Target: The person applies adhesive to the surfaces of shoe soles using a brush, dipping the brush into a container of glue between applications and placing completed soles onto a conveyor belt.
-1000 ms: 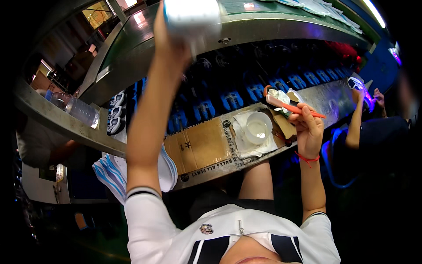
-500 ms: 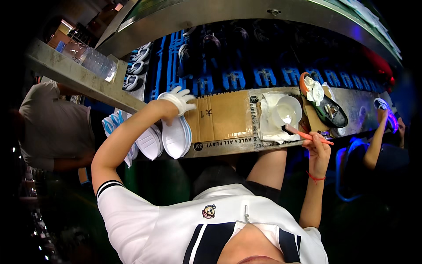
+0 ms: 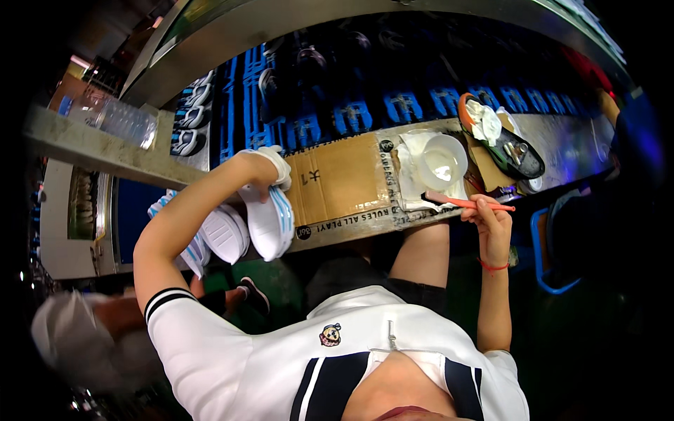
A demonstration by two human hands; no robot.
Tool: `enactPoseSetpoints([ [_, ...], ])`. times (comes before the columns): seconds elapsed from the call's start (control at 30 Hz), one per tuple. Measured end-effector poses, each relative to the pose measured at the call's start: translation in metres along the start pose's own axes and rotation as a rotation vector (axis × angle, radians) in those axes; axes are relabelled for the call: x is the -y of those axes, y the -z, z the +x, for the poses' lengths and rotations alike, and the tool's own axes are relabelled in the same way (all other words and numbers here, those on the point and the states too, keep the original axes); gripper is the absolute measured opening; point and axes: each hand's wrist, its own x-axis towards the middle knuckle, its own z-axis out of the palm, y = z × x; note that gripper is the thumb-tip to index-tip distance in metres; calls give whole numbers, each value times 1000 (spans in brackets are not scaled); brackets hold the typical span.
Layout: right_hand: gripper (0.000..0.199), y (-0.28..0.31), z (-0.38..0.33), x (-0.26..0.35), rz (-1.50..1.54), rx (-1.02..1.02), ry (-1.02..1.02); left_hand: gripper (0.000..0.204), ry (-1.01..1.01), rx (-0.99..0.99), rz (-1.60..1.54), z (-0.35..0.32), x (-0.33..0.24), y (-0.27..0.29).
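My left hand (image 3: pixel 272 168), in a white glove, is closed over the far end of a white shoe sole (image 3: pixel 269 228) with blue stripes on its side wall. Some of its fingers are hidden behind the sole. More white soles, among them one lying flat (image 3: pixel 223 234), sit to its left at the bench edge. My bare right hand (image 3: pixel 491 221) pinches the orange-red handle of a brush (image 3: pixel 456 201). The brush head is just in front of a translucent plastic bowl (image 3: pixel 442 160), which stands on crumpled white paper (image 3: pixel 408 172).
Flattened cardboard (image 3: pixel 337 175) covers the bench between my hands. A dark shoe (image 3: pixel 518 154) with crumpled white tissue (image 3: pixel 483 123) lies right of the bowl. Blue holders (image 3: pixel 352 118) line the dark area behind. At left are a metal beam (image 3: pixel 105 151), a plastic bottle (image 3: pixel 130 123) and several shoes (image 3: pixel 189 116).
My left hand's spread fingers have curled down over the sole, which has tilted slightly. The brush has moved a little left. My view has shifted, and the person at left now appears lower.
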Motion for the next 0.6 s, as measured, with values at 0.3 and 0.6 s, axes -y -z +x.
enactPoseSetpoints([
  [0.3,28,13,11,-3,42,-72,19,54,-142,-372,-459,81,-15,103],
  [0.6,27,13,55,4,-260,-110,205,28,30,-559,-171,82,-11,107],
])
